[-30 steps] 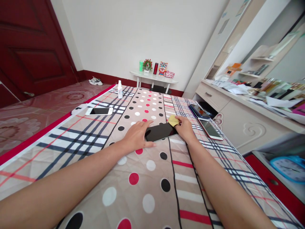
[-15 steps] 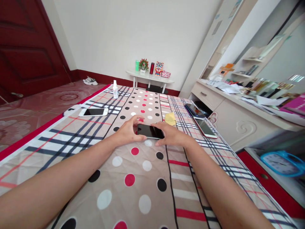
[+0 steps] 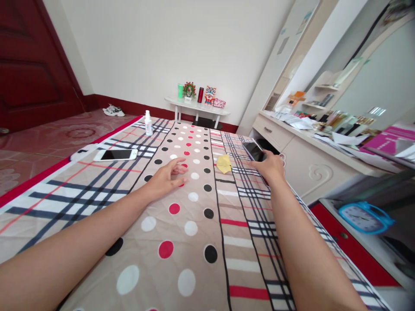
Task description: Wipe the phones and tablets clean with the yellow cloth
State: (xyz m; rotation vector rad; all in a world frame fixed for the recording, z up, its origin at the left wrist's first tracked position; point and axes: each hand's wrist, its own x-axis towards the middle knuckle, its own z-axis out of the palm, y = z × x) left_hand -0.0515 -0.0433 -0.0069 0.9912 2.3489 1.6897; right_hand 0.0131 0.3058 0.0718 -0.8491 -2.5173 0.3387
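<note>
My right hand (image 3: 272, 166) grips the edge of a black smartphone (image 3: 253, 150) by the right side of the bed. The hand and this phone cover most of the other phones there. My left hand (image 3: 167, 176) holds nothing; its fingers are loosely curled and apart, low over the dotted middle of the bedspread (image 3: 197, 224). Between the hands lies a folded yellow cloth (image 3: 223, 164). Farther left, a white smartphone (image 3: 117, 154) rests face up, with a white spray bottle (image 3: 148, 124) upright beyond it.
A cream dresser (image 3: 292, 151) with papers and bottles on top borders the bed's right side. A blue clock (image 3: 363, 217) stands on a red-fronted cabinet (image 3: 343, 235). Past the far bed edge is a small white table (image 3: 197, 106) with ornaments.
The black smartphone has gone from between both hands to the right side of the bed, carried in my right hand. My left hand has let go of it and stays near the middle.
</note>
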